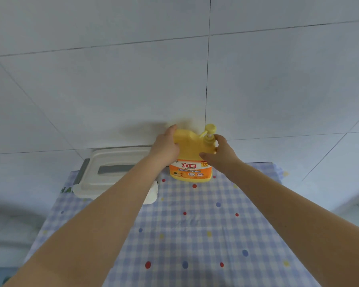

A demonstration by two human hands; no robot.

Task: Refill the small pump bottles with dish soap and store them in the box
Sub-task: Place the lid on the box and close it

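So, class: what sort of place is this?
Probably a home kitchen or utility corner: tiled wall, checked tablecloth, and a yellow dish soap jug beside a lidded box.

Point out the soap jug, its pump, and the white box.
soap jug (190, 150): head view, on the bare yellow body between the hands.
pump (210, 127): head view, on the round pump head.
white box (116, 157): head view, on the lid's raised rim.

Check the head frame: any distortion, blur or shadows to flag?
Head view: wide-angle bend, wall tile seams curve toward the edges; lower-left corner smeared and blurred; lighting soft and even, no glare; a faint shadow on the wall left of the yellow soap jug; jug label only partly legible.
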